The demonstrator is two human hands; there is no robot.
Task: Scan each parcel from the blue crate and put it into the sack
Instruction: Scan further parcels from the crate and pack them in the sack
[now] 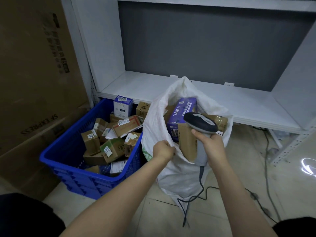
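Observation:
A blue crate [56,156] on the floor at the left holds several small cardboard parcels [112,147]. To its right stands a white sack [181,177], open at the top, with a purple pack [181,110] and brown boxes [188,142] inside. My left hand [163,150] grips the sack's near rim. My right hand [212,144] holds a grey handheld scanner [200,124] by its handle over the sack's mouth, its head pointing left.
A low white shelf [222,100] runs behind the sack, with a white upright [290,147] at the right. Large cardboard boxes [34,82] stand against the wall at the left. The scanner's cable [196,197] and other cables trail over the tiled floor.

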